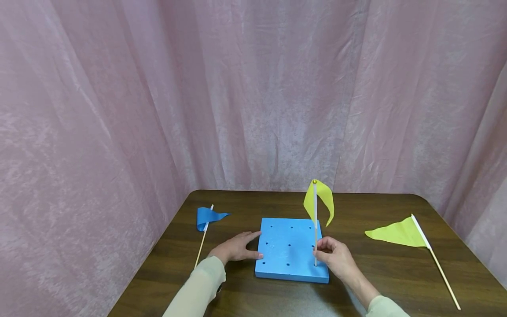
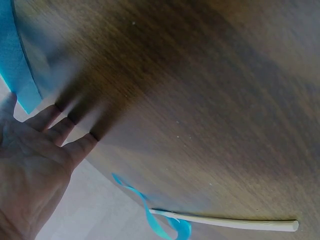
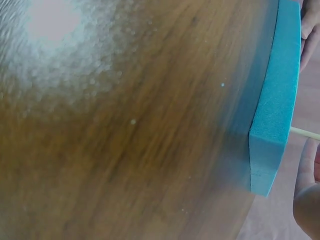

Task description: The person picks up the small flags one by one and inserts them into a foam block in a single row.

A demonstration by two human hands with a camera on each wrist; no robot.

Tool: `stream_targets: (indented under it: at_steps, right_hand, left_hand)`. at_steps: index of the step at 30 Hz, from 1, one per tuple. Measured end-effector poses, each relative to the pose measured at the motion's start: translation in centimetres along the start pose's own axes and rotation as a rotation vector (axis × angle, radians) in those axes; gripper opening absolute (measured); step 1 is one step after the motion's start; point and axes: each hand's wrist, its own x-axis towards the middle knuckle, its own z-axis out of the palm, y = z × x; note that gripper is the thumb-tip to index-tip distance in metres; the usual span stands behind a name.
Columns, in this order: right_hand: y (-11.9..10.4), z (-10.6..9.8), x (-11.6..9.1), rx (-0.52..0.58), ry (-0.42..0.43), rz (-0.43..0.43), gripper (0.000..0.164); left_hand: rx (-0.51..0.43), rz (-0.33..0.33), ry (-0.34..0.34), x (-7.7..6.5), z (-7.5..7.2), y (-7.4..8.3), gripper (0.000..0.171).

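Note:
A blue foam board [image 1: 278, 254] with rows of small holes lies flat on the table. My left hand [image 1: 236, 248] rests at its left side, fingers spread, thumb and index finger touching the edge; the left wrist view shows that hand [image 2: 35, 165] holding nothing. With thumb and fingers my right hand [image 1: 337, 259] pinches the lower stick of a yellow pennant flag [image 1: 325, 197]. This flag stands upright, its stick's foot at the board's front right hole. How deep it sits I cannot tell. In the right wrist view, the stick [image 3: 305, 133] rises from the board [image 3: 277, 105].
On the brown wooden table [image 1: 348, 209], a blue pennant flag [image 1: 205, 215] lies to the left, beyond my left forearm. A second yellow pennant flag [image 1: 404, 233] lies on the right, its stick pointing toward the near right. Pink curtains [image 1: 253, 97] hang behind the table.

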Motion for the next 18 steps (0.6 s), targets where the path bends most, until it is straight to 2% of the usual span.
stream_targets:
  at_steps: [13,18]
  right_hand:
    - [0.22,0.08,-0.29,0.010,0.003,0.008,0.013]
    - [0.48,0.15,-0.31,0.007,0.009,-0.025,0.015]
  left_hand:
    - [0.008,0.001,0.000,0.21,0.16,-0.12,0.085]
    - [0.018,0.000,0.000,0.18,0.12,-0.09,0.086]
